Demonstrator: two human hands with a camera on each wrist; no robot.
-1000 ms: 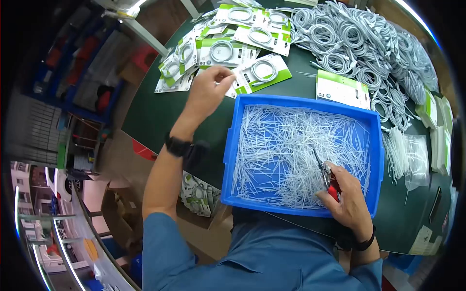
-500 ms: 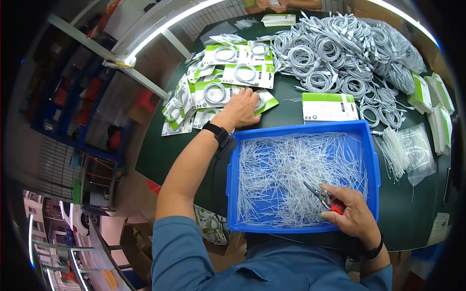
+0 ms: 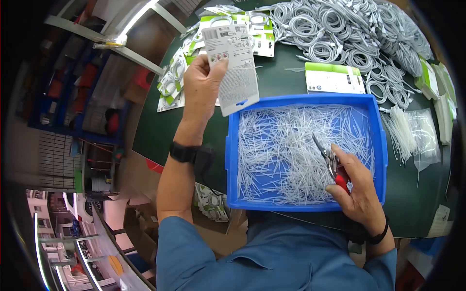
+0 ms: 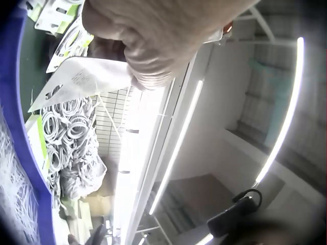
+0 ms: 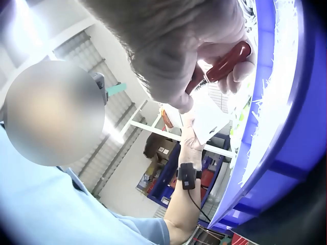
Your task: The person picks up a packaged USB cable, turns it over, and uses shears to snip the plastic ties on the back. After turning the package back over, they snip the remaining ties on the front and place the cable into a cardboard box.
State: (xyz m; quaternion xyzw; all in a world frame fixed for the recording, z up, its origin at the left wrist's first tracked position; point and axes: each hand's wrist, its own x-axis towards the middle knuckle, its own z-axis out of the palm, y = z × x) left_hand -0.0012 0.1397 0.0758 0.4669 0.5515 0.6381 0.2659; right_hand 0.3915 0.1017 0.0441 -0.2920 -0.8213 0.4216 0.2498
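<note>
In the head view my left hand [image 3: 200, 92] pinches a white printed cardboard packaging card [image 3: 238, 72], thumb on its text side. The card is raised beside the back left corner of a blue tray [image 3: 232, 160], its hanger slot at the bottom. The left wrist view shows the same card [image 4: 84, 76] under the fingers; its other face is hidden in the head view. Over the tray my right hand [image 3: 360, 191] grips red-handled cutting pliers [image 3: 331, 162], tips pointing away. Red handles [image 5: 230, 61] show between the fingers in the right wrist view. Thin clear plastic strips [image 3: 301, 160] cover the tray bottom.
Carded cables [image 3: 170, 87] lie at the back left. A heap of coiled grey cables [image 3: 335, 34] fills the back right. A card stack [image 3: 335, 80] stands behind the tray. Right of it lie a bundle of cable ties [image 3: 400, 133] and a clear bag [image 3: 424, 138].
The left hand reached down onto the carded cables, took hold of a card and lifted it, its printed back now showing. The right hand stays over the tray with the pliers.
</note>
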